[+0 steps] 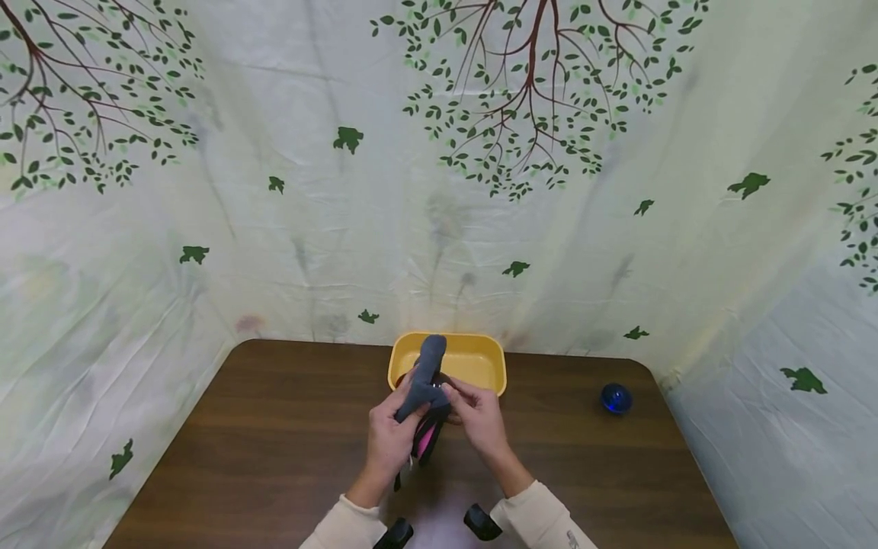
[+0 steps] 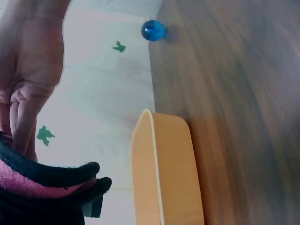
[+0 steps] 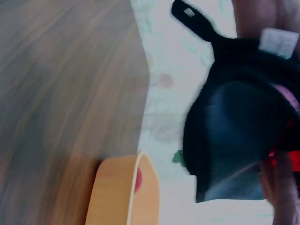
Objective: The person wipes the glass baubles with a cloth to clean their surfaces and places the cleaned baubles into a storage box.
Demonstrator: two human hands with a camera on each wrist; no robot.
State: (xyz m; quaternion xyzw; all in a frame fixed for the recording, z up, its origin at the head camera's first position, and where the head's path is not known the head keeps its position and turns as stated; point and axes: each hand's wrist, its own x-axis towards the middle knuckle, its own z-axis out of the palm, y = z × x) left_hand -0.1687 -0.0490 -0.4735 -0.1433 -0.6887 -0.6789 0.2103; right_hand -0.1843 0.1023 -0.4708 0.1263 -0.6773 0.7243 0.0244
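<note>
Cream long sleeves (image 1: 542, 518), blk wrist cams (image 1: 482, 521)

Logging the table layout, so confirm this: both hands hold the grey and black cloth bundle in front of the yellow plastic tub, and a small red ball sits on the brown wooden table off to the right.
Wrong colour only: the small ball is blue, as the head view shows. The rest stands.
</note>
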